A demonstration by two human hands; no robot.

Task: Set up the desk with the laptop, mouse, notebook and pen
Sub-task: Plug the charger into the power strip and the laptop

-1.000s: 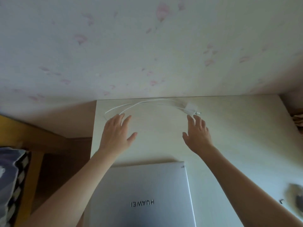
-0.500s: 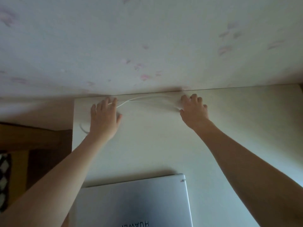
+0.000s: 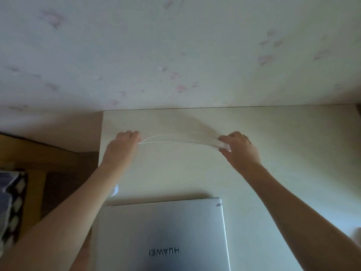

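A closed silver laptop (image 3: 164,231) lies lid up at the near edge of the pale desk (image 3: 283,149). Beyond it, a white cable (image 3: 172,139) stretches in a doubled strand between my two hands, lifted slightly off the desk. My left hand (image 3: 122,148) is closed around the cable's left end. My right hand (image 3: 237,148) grips the right end, where a white plug block (image 3: 224,146) shows under my fingers. No mouse, notebook or pen shows in this view.
The desk's far edge meets a wall (image 3: 175,55) with faint pink flower wallpaper. Left of the desk there is a wooden piece of furniture (image 3: 39,153) and a black-and-white checked cloth (image 3: 13,202). A blurred pale thing (image 3: 356,234) sits at the right edge.
Both hands reached to the back of the desk, closed on the white cable, and have drawn it toward me off the far edge. The view has tilted down a little.
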